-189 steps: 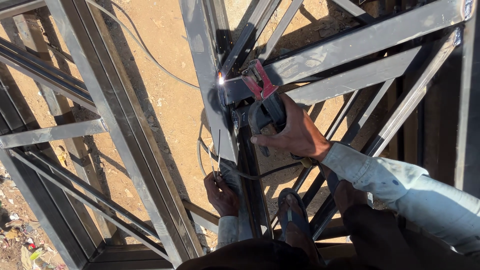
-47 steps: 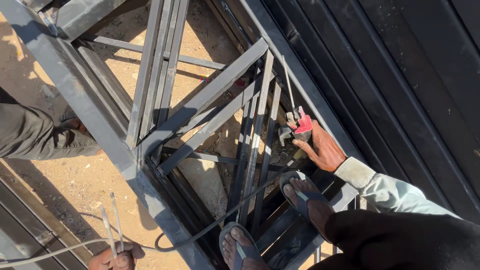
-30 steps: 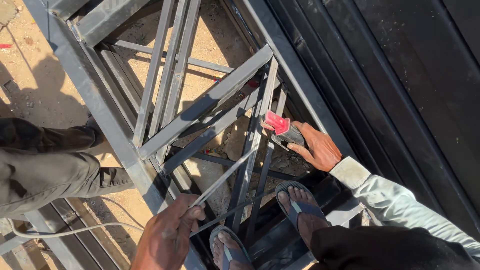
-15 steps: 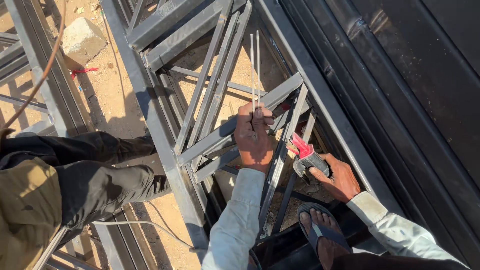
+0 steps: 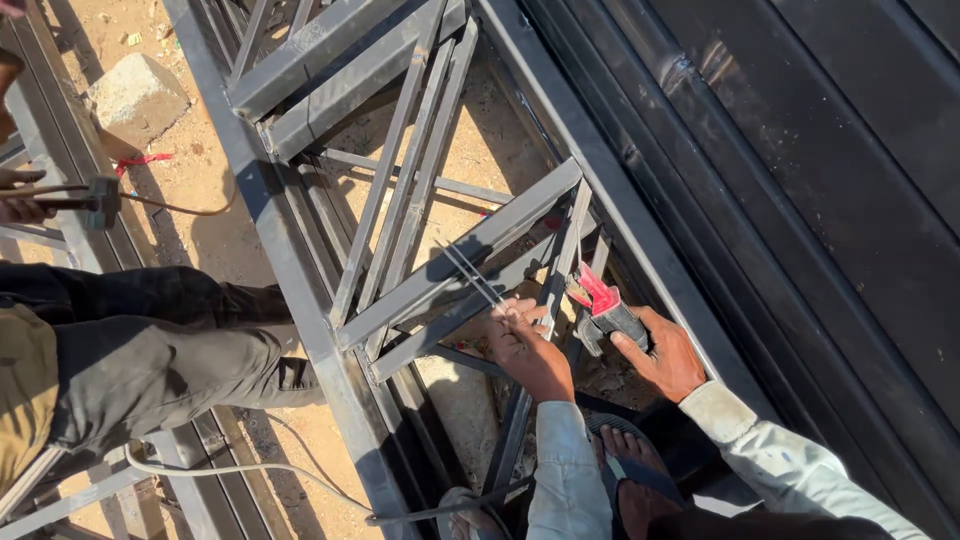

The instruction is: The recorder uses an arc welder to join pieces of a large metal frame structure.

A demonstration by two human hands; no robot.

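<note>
A red-jawed electrode holder [image 5: 603,312] is gripped in the right hand [image 5: 665,352], fingers closed around its dark handle, just beside a steel bar of the grey welded truss frame [image 5: 300,290]. Thin welding rods [image 5: 470,272] are pinched in the left hand [image 5: 528,348], lying across a diagonal member. A co-worker's dark-trousered legs [image 5: 170,350] are seen left of the frame, near a stone block [image 5: 135,98].

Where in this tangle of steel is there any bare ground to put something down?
Bare sand shows at top left between the stone block and the long frame rail, and in the triangular gap above the diagonal bar. It is crowded where the left hand, holding thin rods, meets the right hand gripping the electrode holder.
</note>
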